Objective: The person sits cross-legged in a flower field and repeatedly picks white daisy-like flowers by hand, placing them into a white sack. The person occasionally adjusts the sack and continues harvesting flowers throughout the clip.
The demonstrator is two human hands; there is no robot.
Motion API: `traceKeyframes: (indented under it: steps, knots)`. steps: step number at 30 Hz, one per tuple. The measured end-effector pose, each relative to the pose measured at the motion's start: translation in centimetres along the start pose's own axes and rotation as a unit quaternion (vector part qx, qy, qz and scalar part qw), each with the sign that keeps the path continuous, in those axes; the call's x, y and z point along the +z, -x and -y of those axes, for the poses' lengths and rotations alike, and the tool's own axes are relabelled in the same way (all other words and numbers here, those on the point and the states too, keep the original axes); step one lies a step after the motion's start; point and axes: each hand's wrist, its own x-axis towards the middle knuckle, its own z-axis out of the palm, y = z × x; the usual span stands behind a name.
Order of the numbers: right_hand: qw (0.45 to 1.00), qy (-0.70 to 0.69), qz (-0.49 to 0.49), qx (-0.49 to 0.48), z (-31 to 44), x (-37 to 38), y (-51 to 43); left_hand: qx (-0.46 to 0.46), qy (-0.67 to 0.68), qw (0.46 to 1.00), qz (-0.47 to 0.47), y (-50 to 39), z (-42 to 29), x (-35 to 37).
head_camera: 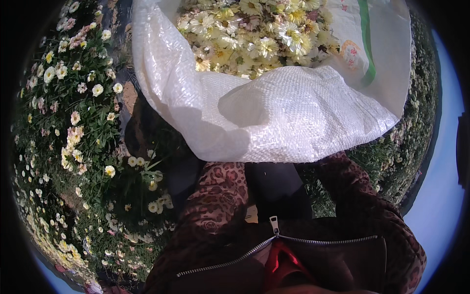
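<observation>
Before me is a white woven plastic sack (293, 106), its wide mouth spread and its near rim folded over. Cut chrysanthemum flower heads (253, 40), mostly cream and pale yellow with a few pinkish ones, fill the part of the inside that shows. My left sleeve (220, 191) and my right sleeve (352, 180), both leopard-printed, reach up to the sack's near edge and pass beneath it. Both my hands are out of sight behind the sack fabric, so their grip on it does not show.
Rows of flowering chrysanthemum plants (97, 90) grow to the left, with dark ground film (114, 33) and bare soil (129, 97) beside them. More plants (415, 147) stretch away to the right. My dark trouser leg (275, 187) shows below the sack.
</observation>
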Motion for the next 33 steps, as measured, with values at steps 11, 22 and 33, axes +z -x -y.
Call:
traceKeyframes:
  steps: [11,22,33]
  knots:
    - [0.997,0.037,0.018,-0.060,-0.8,5.4,-1.4,0.211,-0.079,0.964,-0.144,10.8,-8.9,-3.7]
    - [0.947,-0.204,-0.227,-0.097,-10.9,3.9,8.6,0.339,-0.391,0.837,-0.180,21.2,-15.8,5.3]
    - [0.901,-0.295,-0.306,-0.088,-12.4,6.5,12.9,0.102,-0.561,0.821,-0.007,2.4,-6.7,19.7]
